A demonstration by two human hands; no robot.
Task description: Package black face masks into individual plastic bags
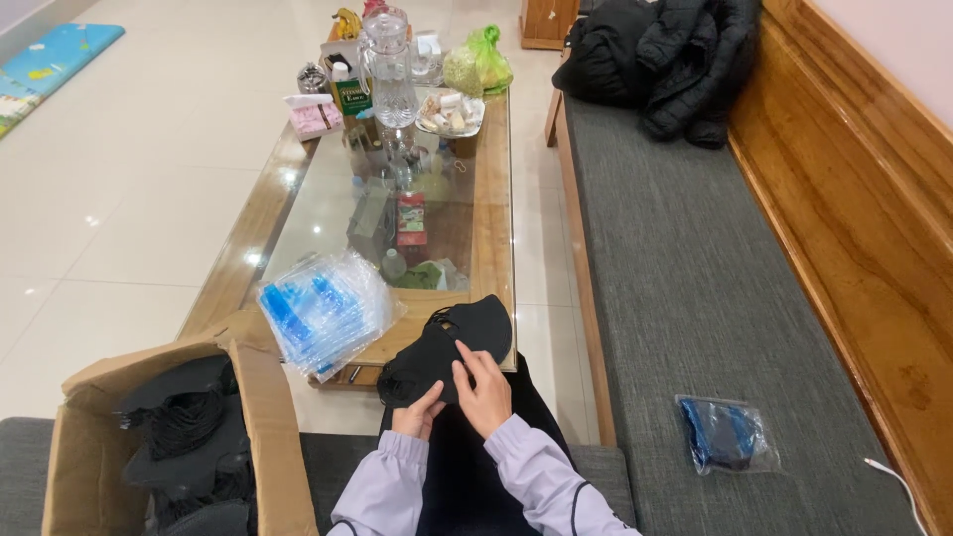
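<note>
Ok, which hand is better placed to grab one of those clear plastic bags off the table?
Probably the left hand: the stack of clear bags lies on its side, beyond the cardboard box. The right hand lies on the black mask, farther away.

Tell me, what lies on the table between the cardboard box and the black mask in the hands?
A stack of clear plastic bags with blue parts lies there, as the head view shows.

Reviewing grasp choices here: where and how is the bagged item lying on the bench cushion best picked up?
The clear bag with blue contents lies flat and alone on the grey cushion. Probably best pinched from above at its loose crinkled edge nearest the person, using the right hand, since that edge looks raised and nothing crowds it.
</note>
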